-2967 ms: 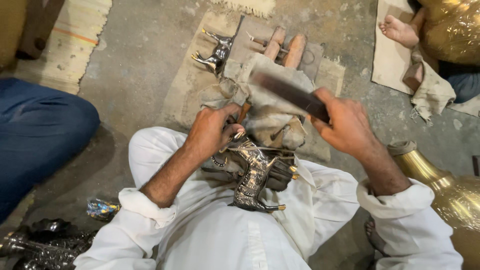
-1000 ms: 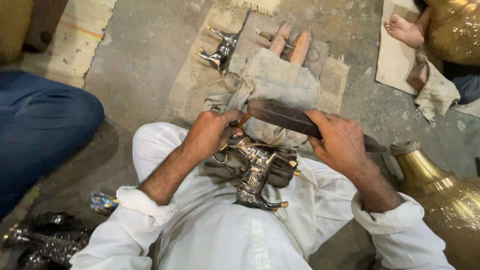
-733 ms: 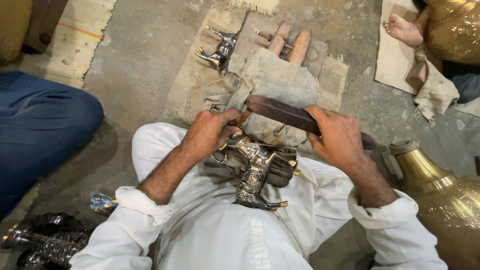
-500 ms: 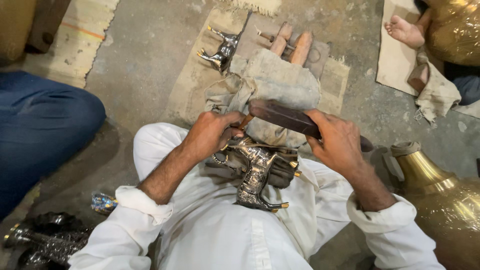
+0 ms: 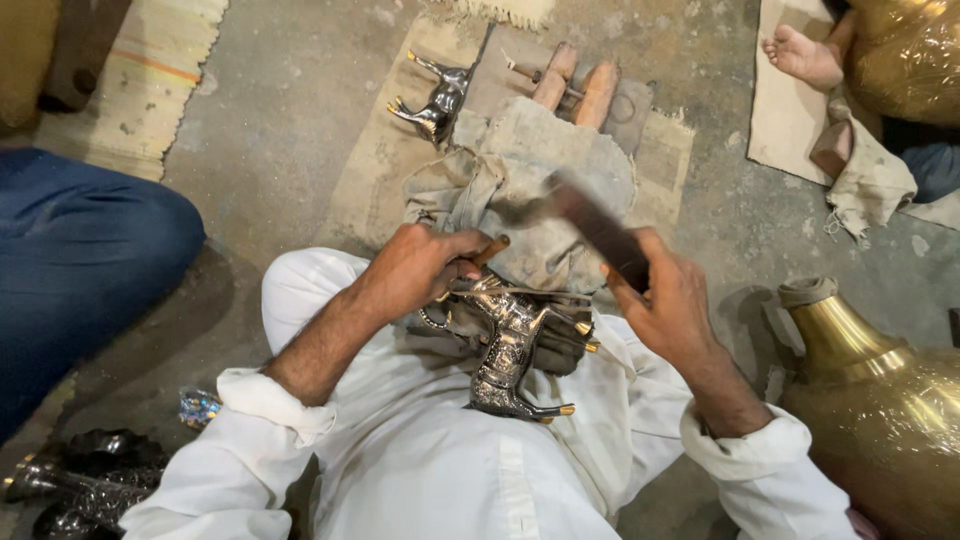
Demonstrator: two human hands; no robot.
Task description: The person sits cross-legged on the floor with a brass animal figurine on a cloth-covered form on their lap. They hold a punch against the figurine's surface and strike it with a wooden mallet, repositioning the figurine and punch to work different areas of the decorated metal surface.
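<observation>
- our left hand (image 5: pixel 415 270) grips a thin chisel (image 5: pixel 487 251) set on the metal horse figurine (image 5: pixel 510 345) lying in our lap.
- our right hand (image 5: pixel 670 300) clasps a dark mallet (image 5: pixel 598 228), raised just beyond the figurine.

Floor-level metalcraft workshop: concrete floor (image 5: pixel 300 110), brass vessel (image 5: pixel 880 400), metal figurines (image 5: pixel 435 100).

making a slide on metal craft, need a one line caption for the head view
Seated on the floor, left hand steadies a metal animal figurine on the lap while right hand raises a dark flat mallet.
</observation>
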